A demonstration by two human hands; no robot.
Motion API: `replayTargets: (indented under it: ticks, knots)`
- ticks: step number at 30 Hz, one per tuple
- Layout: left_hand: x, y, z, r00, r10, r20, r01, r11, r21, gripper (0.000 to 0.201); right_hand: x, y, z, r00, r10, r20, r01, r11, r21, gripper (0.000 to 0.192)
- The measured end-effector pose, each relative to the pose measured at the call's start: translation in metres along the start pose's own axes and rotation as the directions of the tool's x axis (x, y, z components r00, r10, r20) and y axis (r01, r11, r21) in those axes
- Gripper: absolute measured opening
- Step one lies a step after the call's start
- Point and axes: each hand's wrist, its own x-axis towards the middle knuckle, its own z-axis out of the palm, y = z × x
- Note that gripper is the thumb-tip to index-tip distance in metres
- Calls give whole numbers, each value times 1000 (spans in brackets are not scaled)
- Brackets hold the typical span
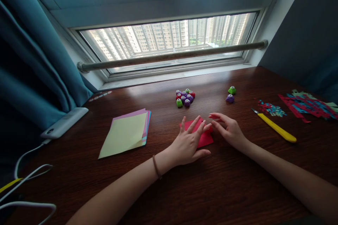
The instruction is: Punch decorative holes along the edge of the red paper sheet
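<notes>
A sheet of red paper lies on the dark wooden table, partly covered by my left hand. That hand rests flat across the sheet with its fingers spread. My right hand is at the paper's right edge, its forefinger and thumb stretched toward the sheet with a small gap between them. Nothing shows in its grasp; whether its fingertips touch the paper I cannot tell. A small dark mark or hole shows near the sheet's top edge.
Behind the hands stand several small coloured plastic pieces with white round tops, two more farther right. Coloured paper sheets lie left. A yellow-handled craft knife, confetti and paper scraps lie right. A white power bank trails cable.
</notes>
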Motion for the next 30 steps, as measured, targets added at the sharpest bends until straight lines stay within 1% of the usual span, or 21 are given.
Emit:
replayTargets:
  ticks: [3, 6, 8, 10, 13, 15, 17, 19, 21, 22, 25, 30]
  knots:
    - [1, -1, 1, 1000, 7, 3, -7, 999, -37, 78, 1, 0, 0, 997, -35, -75, 27, 994, -108, 25]
    - [1, -1, 0, 1000, -27, -6, 27, 997, -76, 75, 10, -5, 4, 987, -110, -120, 73, 957, -280, 24]
    - [1, 0, 0, 999, -47, -17, 46, 995, -88, 73, 25, -13, 11, 983, -139, -123, 85, 925, -371, 25]
    - [1, 1, -1, 998, -57, -33, 53, 994, -95, 72, 45, -25, 22, 980, -150, -128, 85, 906, -414, 26]
    - [1, 5, -2, 996, -68, -55, 62, 992, -108, 61, 73, -46, 39, 966, -174, -193, 64, 879, -473, 33]
    - [0, 7, -1, 994, -86, -63, 79, 991, -106, 50, 81, -55, 50, 940, -228, -253, 46, 821, -569, 37]
    - [-1, 8, 1, 992, -108, -67, 101, 991, -92, 46, 79, -55, 59, 940, -248, -235, 27, 739, -674, 39]
    - [-2, 8, 4, 991, -112, -71, 106, 991, -78, 46, 72, -48, 67, 964, -171, -205, -31, 690, -723, 39]
    - [-2, 7, 7, 992, -101, -79, 94, 992, -82, 47, 67, -38, 72, 971, -95, -220, -98, 679, -727, 37]
    - [-2, 6, 8, 992, -96, -84, 89, 992, -89, 46, 66, -34, 73, 971, -78, -225, -114, 678, -726, 37]
    - [-1, 5, 10, 990, -102, -93, 92, 990, -108, 45, 67, -28, 74, 979, -58, -196, -107, 674, -731, 37]
    - [-1, 3, 9, 989, -114, -89, 103, 987, -126, 46, 70, -28, 73, 987, 35, -158, -141, 667, -731, 33]
